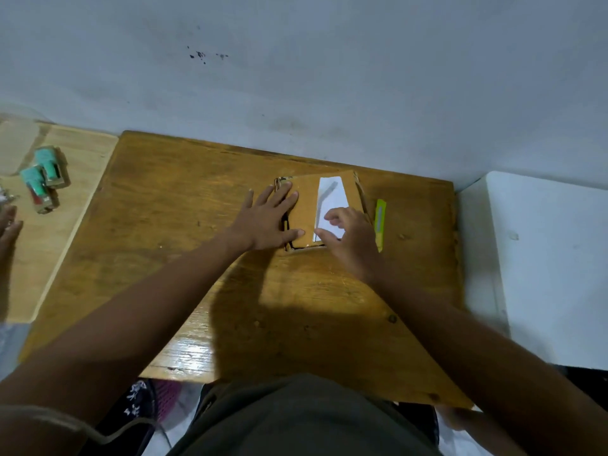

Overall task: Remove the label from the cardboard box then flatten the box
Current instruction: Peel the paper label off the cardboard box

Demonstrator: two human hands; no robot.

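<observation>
A small brown cardboard box (306,205) sits on the wooden table (184,225), near its far edge. A white label (330,195) is stuck on the box's top face. My left hand (268,218) lies flat with spread fingers on the box's left side, pressing it down. My right hand (348,238) rests on the near right part of the box, its fingertips pinching the label's lower corner, which looks slightly lifted.
A yellow-green utility knife (380,222) lies just right of the box. A lighter wooden board (49,241) at the left holds two small teal-and-cardboard items (44,176). Another person's hand (8,225) shows at the left edge. A white surface (543,258) adjoins the table's right side.
</observation>
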